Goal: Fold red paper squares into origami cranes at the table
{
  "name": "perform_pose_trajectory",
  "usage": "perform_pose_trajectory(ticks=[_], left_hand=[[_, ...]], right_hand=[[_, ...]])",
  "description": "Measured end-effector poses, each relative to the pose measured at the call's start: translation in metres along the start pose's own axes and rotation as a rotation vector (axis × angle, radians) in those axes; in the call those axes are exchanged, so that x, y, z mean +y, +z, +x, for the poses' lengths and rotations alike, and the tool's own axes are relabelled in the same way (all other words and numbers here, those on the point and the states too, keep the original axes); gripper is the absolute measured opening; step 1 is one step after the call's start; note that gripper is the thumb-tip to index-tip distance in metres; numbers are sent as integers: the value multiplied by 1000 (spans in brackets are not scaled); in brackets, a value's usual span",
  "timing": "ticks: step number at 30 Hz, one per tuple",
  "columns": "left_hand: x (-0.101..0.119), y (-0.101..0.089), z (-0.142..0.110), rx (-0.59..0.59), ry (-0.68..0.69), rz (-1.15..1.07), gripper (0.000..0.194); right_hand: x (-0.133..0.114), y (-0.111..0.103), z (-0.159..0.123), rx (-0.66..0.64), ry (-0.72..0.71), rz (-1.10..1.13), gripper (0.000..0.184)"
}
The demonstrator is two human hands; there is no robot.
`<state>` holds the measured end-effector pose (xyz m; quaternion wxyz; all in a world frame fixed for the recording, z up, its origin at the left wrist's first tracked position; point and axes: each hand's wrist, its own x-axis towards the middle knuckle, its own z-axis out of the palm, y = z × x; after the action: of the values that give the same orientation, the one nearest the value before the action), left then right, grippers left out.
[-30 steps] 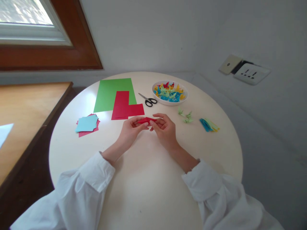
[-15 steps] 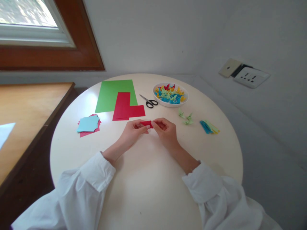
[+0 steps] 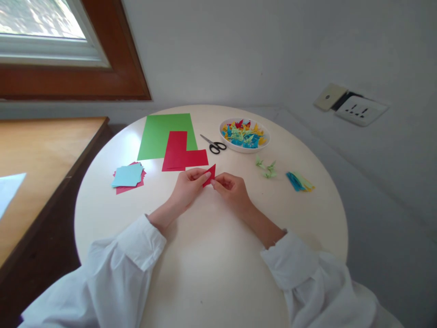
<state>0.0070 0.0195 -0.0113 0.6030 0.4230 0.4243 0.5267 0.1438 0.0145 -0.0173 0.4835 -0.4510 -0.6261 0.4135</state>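
A small folded red paper (image 3: 210, 175) is held between my two hands above the white round table (image 3: 205, 255). My left hand (image 3: 190, 184) pinches it from the left, thumb on top. On its lower right edge, the thumb and fingertips of my right hand (image 3: 231, 187) are closed; part of the paper is hidden by the fingers. Just beyond my hands lie red paper pieces (image 3: 175, 150), partly over a green paper sheet (image 3: 150, 134). Black-handled scissors (image 3: 215, 146) rest beside them, blades pointing away to the left.
A white bowl (image 3: 244, 149) of colourful folded paper cranes stands at the back. Several pale green cranes (image 3: 266, 169) and a fan of blue, green and yellow paper pieces (image 3: 299, 181) lie at right. At left is a stack of blue and pink paper squares (image 3: 128, 176).
The red paper has turned from lying lengthwise between my hands to standing with a pointed corner up. My right fingers have shifted slightly down along it.
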Motion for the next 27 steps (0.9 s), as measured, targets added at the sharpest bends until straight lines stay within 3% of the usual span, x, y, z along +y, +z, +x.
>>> perform_pose_trajectory(ticks=[7,12,17,27], left_hand=[[0,-2,2,13,46,67,32],[2,-3,1,-73,61,87,33],[3,-3,0,-148,69,106,25],[6,-2,-3,-182,116,185,21]], right_hand=[[-2,-5,2,49,-61,53,13],[-1,-6,2,-16,-117,141,17],[-2,-5,2,-38,-55,171,19],[-9,-3,2,-51,40,298,22]])
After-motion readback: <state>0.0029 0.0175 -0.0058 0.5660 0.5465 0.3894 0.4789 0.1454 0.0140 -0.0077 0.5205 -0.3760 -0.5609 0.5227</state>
